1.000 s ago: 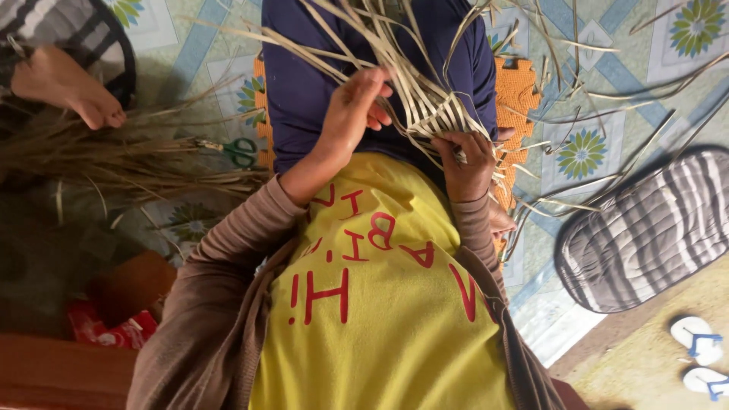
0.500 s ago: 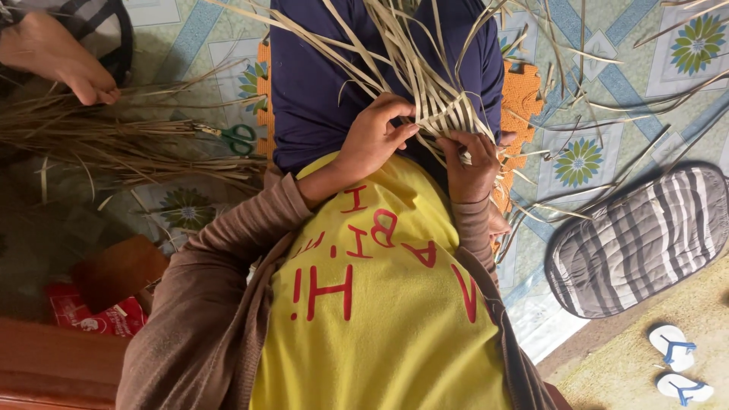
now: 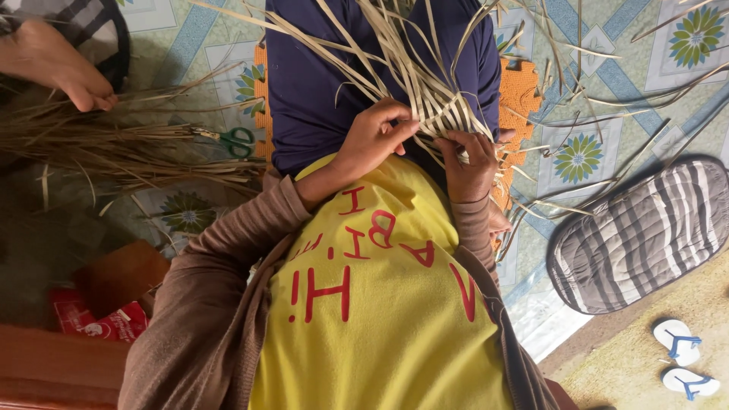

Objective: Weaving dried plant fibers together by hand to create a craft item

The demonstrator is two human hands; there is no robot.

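— What's being worked there, in the lap?

— A small woven patch of pale flat straw strips [image 3: 444,114], lying on the dark blue skirt just above the yellow shirt, with long loose ends fanning away over the knees. The left hand [image 3: 376,137] pinches the patch's left edge with curled fingers; the right hand [image 3: 471,163] is clenched on its lower right edge, thumb pressing the strips down.

— How would that stuff handle?

— Very light, I'd judge, and springy: thin ribbons that bend easily but would likely crease or split if folded hard. The woven part looks loose, so holding it close to the crossings, as both hands do, should keep it from sliding apart.

— Any packets or labels about?

— A red flat packet with white print [image 3: 99,323] at the lower left, beside a brown block. Otherwise green-handled scissors [image 3: 237,139] on a bundle of dry brown stalks [image 3: 99,148], an orange foam mat [image 3: 520,91] on the flower-patterned floor covering [image 3: 585,152], a grey striped cushion [image 3: 645,235], and white sandals with blue straps [image 3: 680,357] at the lower right.
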